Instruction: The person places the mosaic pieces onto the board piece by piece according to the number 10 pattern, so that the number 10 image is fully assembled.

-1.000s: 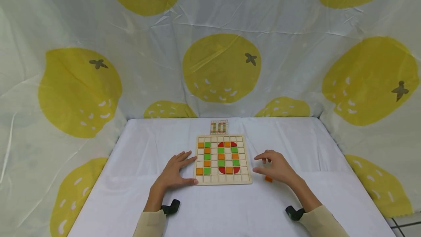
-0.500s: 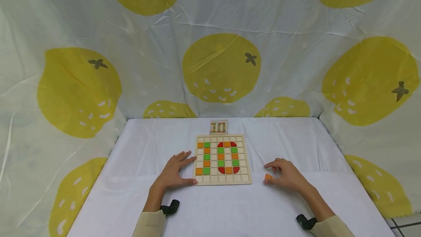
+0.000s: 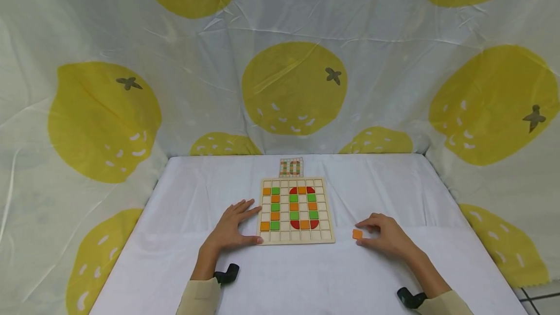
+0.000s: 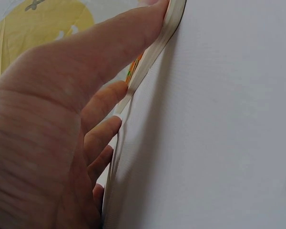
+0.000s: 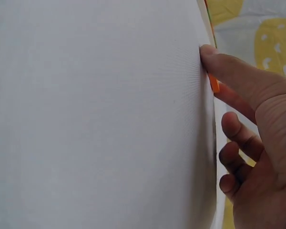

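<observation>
A wooden grid board [image 3: 284, 236] lies on the white cloth, filled partly with orange, green and red tiles that form a 10. At its left edge my left hand [image 3: 232, 227] rests with spread, fairly straight fingers; the thumb touches the lower left corner. In the left wrist view the thumb [image 4: 105, 43] and fingertips meet the board's rim [image 4: 152, 57]. Right of the board, a loose orange square tile [image 3: 357, 234] sits between the thumb and index finger of my right hand [image 3: 387, 237], which pinch it by opposite edges. The right wrist view shows the tile [image 5: 213, 83] partly behind the thumb.
A small pattern card [image 3: 290, 167] showing the same 10 lies just beyond the board. A cloth with yellow lemon prints [image 3: 295, 89] hangs behind and at both sides of the white-covered table [image 3: 302, 281].
My right hand has drawn back to the right and nearer, from beside the board to the orange tile, and its thumb and index finger have come around it. My left hand stays put.
</observation>
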`<state>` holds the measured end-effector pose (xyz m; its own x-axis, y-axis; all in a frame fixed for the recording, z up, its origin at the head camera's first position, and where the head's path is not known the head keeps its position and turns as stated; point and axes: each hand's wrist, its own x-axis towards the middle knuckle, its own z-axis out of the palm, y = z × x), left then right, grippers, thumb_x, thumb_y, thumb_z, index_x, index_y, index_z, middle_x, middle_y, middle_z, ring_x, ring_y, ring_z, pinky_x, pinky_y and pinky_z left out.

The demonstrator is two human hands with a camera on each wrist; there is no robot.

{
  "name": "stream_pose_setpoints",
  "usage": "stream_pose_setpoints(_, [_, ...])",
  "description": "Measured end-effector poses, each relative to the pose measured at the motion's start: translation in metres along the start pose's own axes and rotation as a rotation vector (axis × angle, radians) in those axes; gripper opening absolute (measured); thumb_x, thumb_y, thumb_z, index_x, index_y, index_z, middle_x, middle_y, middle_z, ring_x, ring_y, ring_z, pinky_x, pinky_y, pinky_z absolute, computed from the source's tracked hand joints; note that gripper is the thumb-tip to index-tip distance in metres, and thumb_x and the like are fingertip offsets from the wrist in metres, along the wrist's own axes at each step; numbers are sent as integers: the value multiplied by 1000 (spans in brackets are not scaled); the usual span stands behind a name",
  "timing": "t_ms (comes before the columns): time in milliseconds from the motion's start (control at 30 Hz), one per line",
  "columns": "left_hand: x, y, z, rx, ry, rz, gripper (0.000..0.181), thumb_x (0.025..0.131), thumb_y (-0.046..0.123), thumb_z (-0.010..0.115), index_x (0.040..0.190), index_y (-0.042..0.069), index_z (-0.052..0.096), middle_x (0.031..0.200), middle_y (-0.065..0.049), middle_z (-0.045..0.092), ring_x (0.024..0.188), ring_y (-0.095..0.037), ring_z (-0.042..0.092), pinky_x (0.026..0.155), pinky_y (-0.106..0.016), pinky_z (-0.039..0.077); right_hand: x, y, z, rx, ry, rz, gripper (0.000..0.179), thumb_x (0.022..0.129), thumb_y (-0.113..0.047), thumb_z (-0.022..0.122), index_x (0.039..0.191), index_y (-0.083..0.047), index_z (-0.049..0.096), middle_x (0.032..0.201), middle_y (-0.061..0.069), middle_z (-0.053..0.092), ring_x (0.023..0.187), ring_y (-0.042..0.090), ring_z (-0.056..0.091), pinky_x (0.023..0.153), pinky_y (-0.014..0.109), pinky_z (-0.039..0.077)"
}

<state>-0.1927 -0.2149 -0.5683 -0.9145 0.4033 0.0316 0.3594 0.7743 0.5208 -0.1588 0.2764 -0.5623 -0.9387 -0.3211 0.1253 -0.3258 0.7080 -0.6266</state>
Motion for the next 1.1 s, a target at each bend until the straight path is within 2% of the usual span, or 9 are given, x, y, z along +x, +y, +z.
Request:
stream_pose_setpoints(233, [-1,0,-1,-14,-9,-7,91,74,69,79,152,30,53,166,-3,39,157,-34,27,127,-63,16,2,0,-1,18,-6,25,27,78,-32,91,102,-26,82,79,-12,61,74,3,53,68,22,47])
stream_pose_setpoints(500, [-1,4,-4,-17,-22,-13,92,73,70,78,152,30,53,167,-2,38,158,-33,25,128,-63,15,22,-13,-2,-46,-10,20,26,78,-33,91,101,-27,82,77,-15,58,74,4,50,65,21,43])
stream_pose_setpoints(800, [-2,3,-3,-21,-20,-2,91,74,70,78,152,30,53,167,-2,38,158,-33,25,128,-63,15,45,-34,3,38,20,-7,27,78,-35,91,102,-27,82,79,-8,61,78,13,53,65,22,44])
stream_pose_setpoints(1100, [-1,2,-3,-10,-24,-17,93,73,69,79,153,31,52,167,-1,37,158,-32,25,128,-62,15,69,-56,17,78,6,-11,30,80,-37,89,104,-21,82,81,-5,60,81,17,52,64,24,41])
